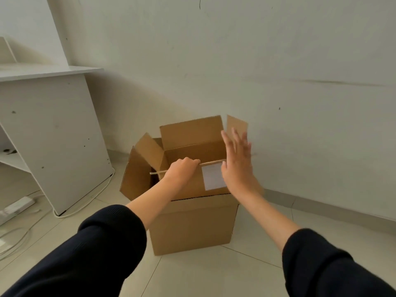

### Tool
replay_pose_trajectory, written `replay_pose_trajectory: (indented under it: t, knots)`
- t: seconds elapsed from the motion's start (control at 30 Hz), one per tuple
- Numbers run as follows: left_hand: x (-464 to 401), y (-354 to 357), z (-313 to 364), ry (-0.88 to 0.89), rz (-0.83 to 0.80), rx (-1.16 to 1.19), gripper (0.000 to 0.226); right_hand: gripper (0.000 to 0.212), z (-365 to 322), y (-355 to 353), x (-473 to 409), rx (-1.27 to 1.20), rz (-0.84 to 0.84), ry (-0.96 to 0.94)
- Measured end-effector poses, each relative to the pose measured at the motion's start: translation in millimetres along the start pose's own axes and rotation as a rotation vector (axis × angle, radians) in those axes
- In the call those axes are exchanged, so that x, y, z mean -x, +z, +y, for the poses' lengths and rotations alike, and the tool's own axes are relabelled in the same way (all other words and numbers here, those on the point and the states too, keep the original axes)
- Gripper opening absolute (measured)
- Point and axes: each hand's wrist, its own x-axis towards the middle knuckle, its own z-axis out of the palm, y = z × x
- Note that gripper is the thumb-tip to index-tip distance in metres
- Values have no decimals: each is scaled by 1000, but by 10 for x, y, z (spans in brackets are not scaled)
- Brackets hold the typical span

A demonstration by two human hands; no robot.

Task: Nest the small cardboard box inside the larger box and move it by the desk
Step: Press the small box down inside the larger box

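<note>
A brown cardboard box [192,226] stands on the tiled floor close to the wall, with its flaps raised. The near flap [192,185] carries a white label [213,176]. My left hand [182,170] is shut on the top edge of that near flap. My right hand [235,159] is open with spread fingers, blurred, at the box's right side in front of the right flap [236,124]. On the left, two cardboard flaps overlap [137,170]. The inside of the box is hidden, so I cannot tell whether the small box is in it.
A white desk [47,129] stands to the left of the box, with a gap of floor between them. A white power strip [17,205] and cables [70,213] lie on the floor by the desk's foot. The wall [278,71] runs right behind the box.
</note>
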Motion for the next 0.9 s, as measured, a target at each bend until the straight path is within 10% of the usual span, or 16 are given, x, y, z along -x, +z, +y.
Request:
replay_pose_trajectory:
  t: [0.17, 0.77, 0.9]
  knots:
    - [70, -3, -207, 71, 44, -150, 65, 53, 115, -12, -135, 223, -412, -129]
    - [256, 578, -478, -19, 57, -64, 76, 61, 70, 550, 230, 185, -448, -241]
    - [150, 575, -496, 174, 344, -143, 71, 59, 138, 632, 132, 204, -382, -225]
